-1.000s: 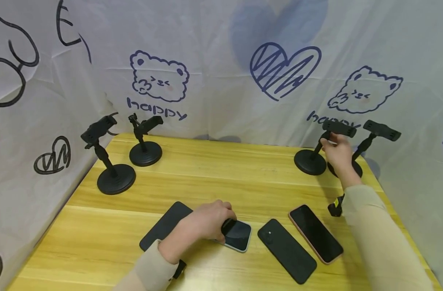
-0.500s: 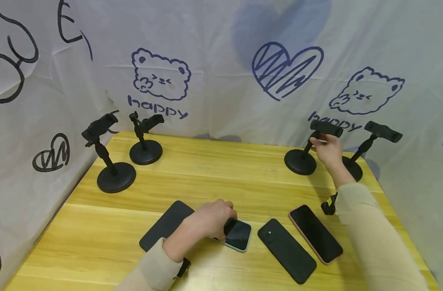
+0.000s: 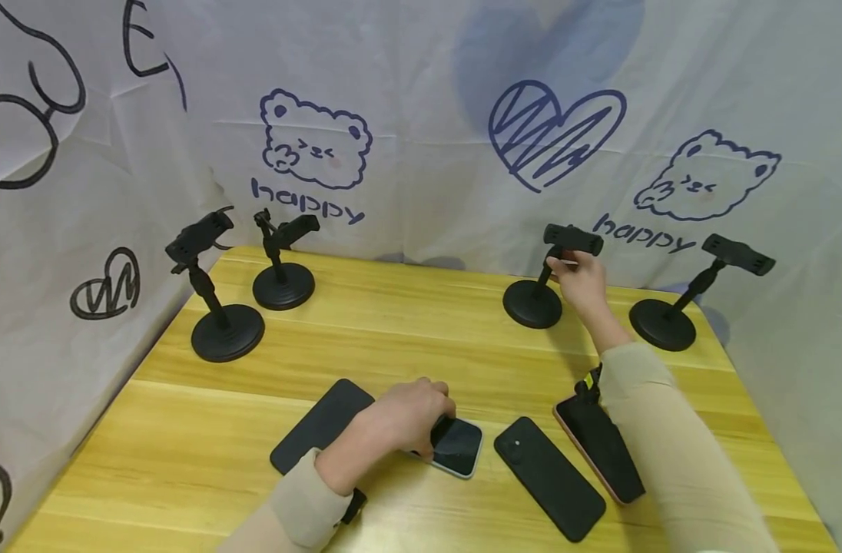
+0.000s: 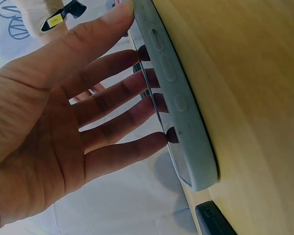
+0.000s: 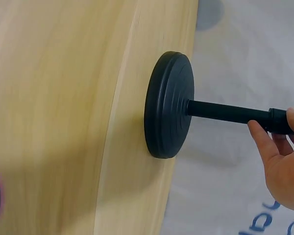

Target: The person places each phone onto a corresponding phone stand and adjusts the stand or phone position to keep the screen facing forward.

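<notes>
My right hand [image 3: 581,286] pinches the pole of a black phone stand [image 3: 532,304] at the back right of the wooden table. In the right wrist view, the thumb and fingers of the right hand [image 5: 286,169] meet at the collar high on the pole, above the round base [image 5: 169,105]. Lower down, my left hand [image 3: 400,418] holds a smartphone [image 3: 459,447] in a pale case, its dark screen facing up. From the left wrist, the thumb shows at the button side of the case [image 4: 179,103], with the fingers of the left hand [image 4: 54,117] spread along the screen.
A similar stand [image 3: 663,324] is at the right, and two more, a front one [image 3: 227,333] and a back one [image 3: 284,286], stand at the left. Three other phones lie about: dark left [image 3: 324,424], black [image 3: 548,478], pink-edged [image 3: 604,449]. White printed cloth [image 3: 428,192] hangs behind.
My right hand has moved the stand left along the back of the table, away from the rightmost stand. The right forearm now overlaps the pink-edged phone. My left hand stays on its phone.
</notes>
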`<action>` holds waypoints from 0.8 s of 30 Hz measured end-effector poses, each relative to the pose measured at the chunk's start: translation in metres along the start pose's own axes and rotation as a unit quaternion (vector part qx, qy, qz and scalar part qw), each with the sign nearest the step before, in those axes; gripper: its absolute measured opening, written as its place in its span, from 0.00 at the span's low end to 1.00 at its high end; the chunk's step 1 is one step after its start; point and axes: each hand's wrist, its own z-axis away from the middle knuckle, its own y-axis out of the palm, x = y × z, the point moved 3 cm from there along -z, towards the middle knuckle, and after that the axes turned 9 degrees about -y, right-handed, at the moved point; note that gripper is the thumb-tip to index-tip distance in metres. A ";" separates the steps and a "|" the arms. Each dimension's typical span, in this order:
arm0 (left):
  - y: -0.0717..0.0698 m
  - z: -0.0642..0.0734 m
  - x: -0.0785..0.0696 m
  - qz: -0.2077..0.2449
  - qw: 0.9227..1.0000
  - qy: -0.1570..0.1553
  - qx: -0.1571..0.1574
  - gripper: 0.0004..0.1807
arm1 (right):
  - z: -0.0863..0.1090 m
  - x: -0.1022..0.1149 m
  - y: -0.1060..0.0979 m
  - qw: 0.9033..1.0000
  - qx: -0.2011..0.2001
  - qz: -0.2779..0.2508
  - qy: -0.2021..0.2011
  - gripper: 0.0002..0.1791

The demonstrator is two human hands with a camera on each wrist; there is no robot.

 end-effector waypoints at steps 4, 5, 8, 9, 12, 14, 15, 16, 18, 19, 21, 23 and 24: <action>0.000 -0.001 -0.001 -0.004 1.000 0.001 0.001 0.29 | 0.001 0.009 0.015 1.000 0.011 -0.002 -0.012 0.19; 0.000 -0.001 -0.001 -0.005 1.000 0.002 0.002 0.29 | 0.002 0.011 0.019 1.000 0.014 -0.002 -0.014 0.19; 0.000 -0.001 -0.001 -0.005 1.000 0.003 0.004 0.29 | 0.002 0.017 0.029 1.000 0.018 -0.004 -0.022 0.19; -0.001 -0.001 -0.001 -0.005 1.000 0.003 0.004 0.29 | 0.002 0.018 0.033 1.000 0.019 -0.007 -0.023 0.19; 0.000 -0.002 -0.001 -0.005 1.000 0.003 0.004 0.29 | 0.002 0.022 0.043 0.999 0.020 -0.018 -0.024 0.20; 0.000 -0.002 0.000 -0.005 1.000 0.003 0.005 0.29 | 0.002 0.024 0.049 0.999 0.022 -0.024 -0.024 0.20; 0.000 -0.002 0.000 -0.005 1.000 0.003 0.004 0.29 | 0.002 0.025 0.052 0.999 0.023 -0.027 -0.025 0.20; 0.000 -0.002 0.000 -0.006 1.000 0.003 0.004 0.29 | 0.003 0.027 0.054 0.999 0.025 -0.029 -0.027 0.20; 0.001 -0.002 0.000 -0.007 1.000 0.004 0.003 0.29 | 0.004 0.030 0.060 0.999 0.028 -0.030 -0.031 0.20; 0.001 -0.002 0.001 -0.006 1.000 0.004 0.003 0.29 | 0.004 0.032 0.062 0.999 0.030 -0.028 -0.034 0.20; 0.001 -0.002 0.001 -0.004 1.000 0.006 0.003 0.29 | 0.006 0.035 0.067 0.998 0.032 -0.023 -0.043 0.20; 0.001 -0.002 0.001 0.000 1.000 0.005 0.003 0.29 | 0.007 0.037 0.071 0.998 0.033 -0.020 -0.055 0.20; 0.001 -0.002 0.001 0.002 1.000 0.005 0.004 0.29 | 0.008 0.038 0.073 0.997 0.033 -0.017 -0.061 0.20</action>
